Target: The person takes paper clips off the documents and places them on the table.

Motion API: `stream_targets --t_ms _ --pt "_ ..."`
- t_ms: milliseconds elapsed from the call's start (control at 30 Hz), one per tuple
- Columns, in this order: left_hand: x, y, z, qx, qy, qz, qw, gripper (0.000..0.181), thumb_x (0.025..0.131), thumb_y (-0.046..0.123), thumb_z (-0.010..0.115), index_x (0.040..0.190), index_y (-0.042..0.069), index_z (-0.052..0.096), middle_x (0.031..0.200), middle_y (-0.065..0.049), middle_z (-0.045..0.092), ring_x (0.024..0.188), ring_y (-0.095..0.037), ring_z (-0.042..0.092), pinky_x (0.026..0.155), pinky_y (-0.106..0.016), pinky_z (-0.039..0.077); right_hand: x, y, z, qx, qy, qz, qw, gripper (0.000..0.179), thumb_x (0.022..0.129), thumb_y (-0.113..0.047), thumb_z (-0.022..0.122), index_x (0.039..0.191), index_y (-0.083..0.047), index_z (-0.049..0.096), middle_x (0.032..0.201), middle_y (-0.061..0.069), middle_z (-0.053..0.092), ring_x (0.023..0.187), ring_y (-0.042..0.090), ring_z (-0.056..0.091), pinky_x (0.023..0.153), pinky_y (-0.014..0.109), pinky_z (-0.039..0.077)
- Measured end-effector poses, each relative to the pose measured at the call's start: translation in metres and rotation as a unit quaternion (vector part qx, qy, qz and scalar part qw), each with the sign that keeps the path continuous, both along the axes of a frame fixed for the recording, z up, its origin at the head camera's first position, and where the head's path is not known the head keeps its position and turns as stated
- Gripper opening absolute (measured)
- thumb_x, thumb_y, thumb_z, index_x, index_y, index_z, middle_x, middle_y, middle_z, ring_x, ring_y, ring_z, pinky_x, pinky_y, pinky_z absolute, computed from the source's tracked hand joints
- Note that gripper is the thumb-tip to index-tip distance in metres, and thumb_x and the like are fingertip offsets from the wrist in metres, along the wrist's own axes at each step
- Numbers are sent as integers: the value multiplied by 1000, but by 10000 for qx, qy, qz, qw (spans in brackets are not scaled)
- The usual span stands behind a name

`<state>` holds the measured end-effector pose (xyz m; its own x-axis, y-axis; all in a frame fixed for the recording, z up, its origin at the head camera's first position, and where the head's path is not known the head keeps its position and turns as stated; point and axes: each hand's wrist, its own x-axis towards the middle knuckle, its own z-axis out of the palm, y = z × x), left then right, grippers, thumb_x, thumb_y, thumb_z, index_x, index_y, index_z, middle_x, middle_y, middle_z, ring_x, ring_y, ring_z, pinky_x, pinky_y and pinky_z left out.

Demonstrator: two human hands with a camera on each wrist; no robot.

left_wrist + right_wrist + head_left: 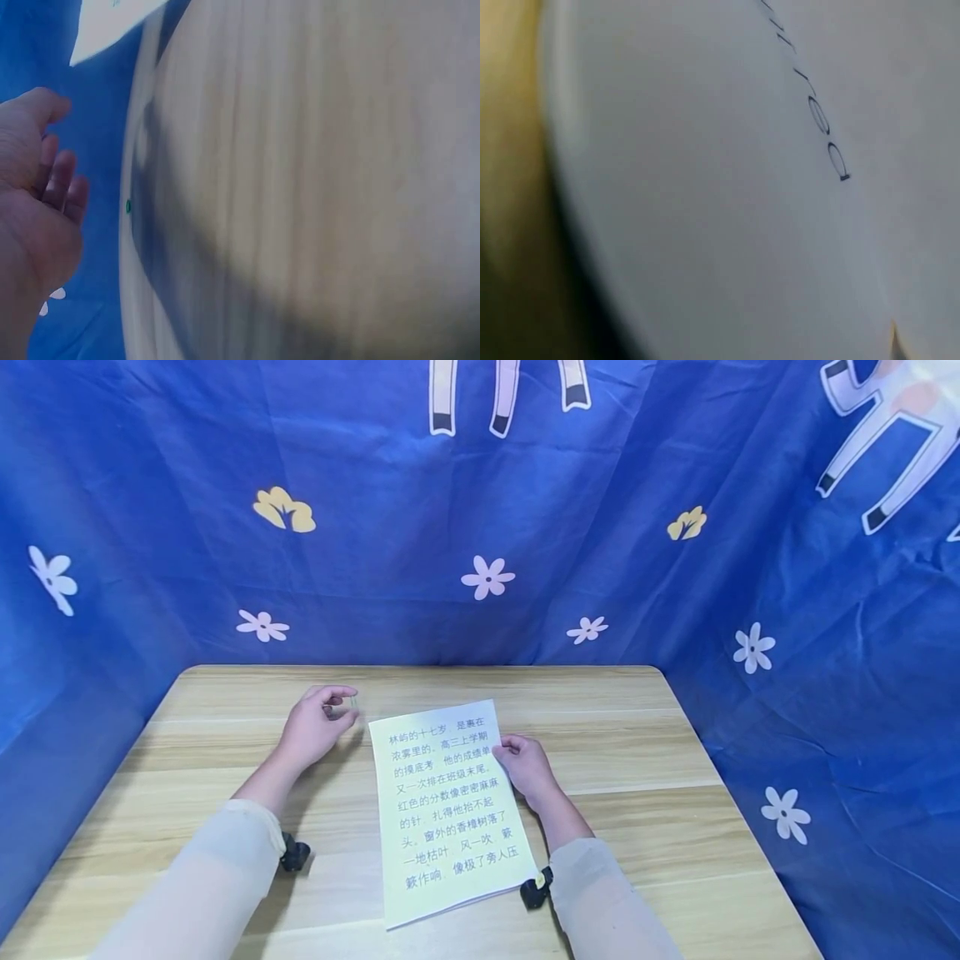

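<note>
My left hand point(318, 722) hovers over the table's far left part, thumb and index finger bent towards each other with a gap between. By their tips shows a small pale green thing point(354, 701), its kind too small to tell. In the left wrist view a tiny green loop point(128, 206) lies on the wood, apart from the left hand point(37, 180). My right hand point(525, 768) holds the right edge of a pale yellow paper point(450, 810) covered in Chinese writing. The paper is tilted; the right wrist view shows it close up, curving.
A wooden table point(637, 860) fills the area below both arms. Blue cloth point(420, 527) printed with flowers and animal legs hangs behind it and along both sides. Black devices point(296, 853) sit at the wrists.
</note>
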<state>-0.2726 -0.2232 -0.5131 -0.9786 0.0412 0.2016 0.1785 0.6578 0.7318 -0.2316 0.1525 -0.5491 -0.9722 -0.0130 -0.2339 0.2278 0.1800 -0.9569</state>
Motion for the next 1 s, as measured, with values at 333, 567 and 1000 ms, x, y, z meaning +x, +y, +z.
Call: stream_targets --t_ms 333,567,1000 --pt "-13 -21 -13 -271 -303 198 9990 41 102 15 72 140 1 66 146 -29 60 131 -50 61 115 -65 48 0 0 0 41 3 -17 10000 22 104 -14 69 122 -4 77 104 10 81 81 14 74 77 26 64" --pt "-19 -28 -20 -520 -457 205 9974 41 102 17 71 140 1 66 143 -31 62 133 -51 58 117 -68 43 -1 0 -2 84 11 -64 9999 22 104 -14 69 122 -4 77 103 10 81 81 14 74 76 27 64" --pt "-34 -36 -22 -784 -788 -94 9938 38 101 17 71 134 -2 69 144 -35 59 144 -55 45 125 -71 32 -2 0 -3 123 -48 -39 9999 23 105 -17 69 124 -5 76 102 9 81 81 15 74 77 26 64"
